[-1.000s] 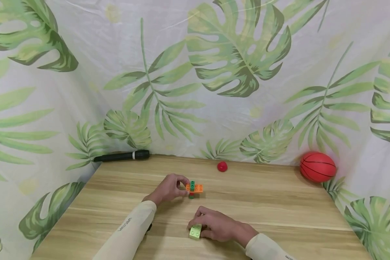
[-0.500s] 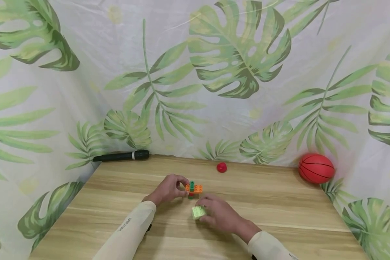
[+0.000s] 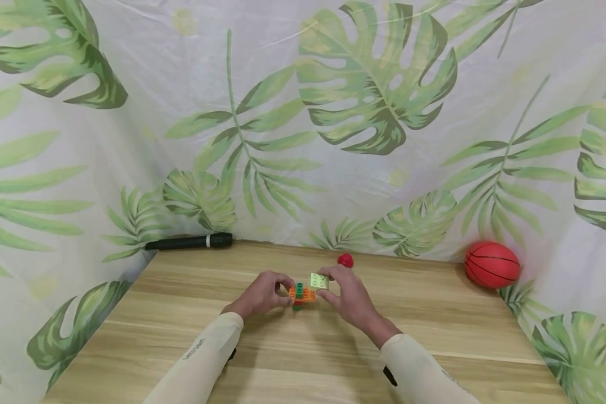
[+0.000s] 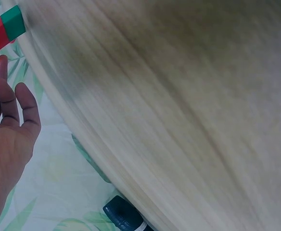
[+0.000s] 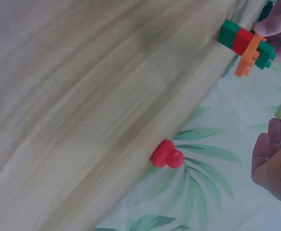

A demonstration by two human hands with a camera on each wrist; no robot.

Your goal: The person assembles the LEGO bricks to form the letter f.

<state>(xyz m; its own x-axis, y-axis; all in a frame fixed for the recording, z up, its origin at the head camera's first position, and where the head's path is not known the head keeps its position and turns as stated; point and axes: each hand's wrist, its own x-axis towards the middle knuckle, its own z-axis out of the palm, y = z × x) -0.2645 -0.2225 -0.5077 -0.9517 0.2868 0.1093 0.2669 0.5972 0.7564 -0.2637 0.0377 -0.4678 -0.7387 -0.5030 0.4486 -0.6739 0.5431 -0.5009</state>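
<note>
My left hand (image 3: 262, 292) pinches one end of the orange brick (image 3: 310, 295) in a small stack of toy building bricks. A green brick (image 3: 299, 289) crosses the top of the orange one. Below it, a red brick (image 5: 242, 41) and another green brick (image 5: 228, 32) form the lower part, clearest in the right wrist view. Between thumb and fingers, my right hand (image 3: 353, 297) holds a light green brick (image 3: 318, 281), studs up, close over the free right end of the orange brick. The right wrist view cuts off most of that light green brick.
Behind the right hand, a small red rounded object (image 3: 345, 260) sits near the back edge of the wooden table (image 3: 182, 314). A black stick-like object with a white ring (image 3: 189, 242) lies at the back left. A red toy basketball (image 3: 492, 265) is at the back right corner.
My right hand has carried the light green brick forward, from near the front of the table up to the stack's right side. The left hand and the stack have stayed in place.
</note>
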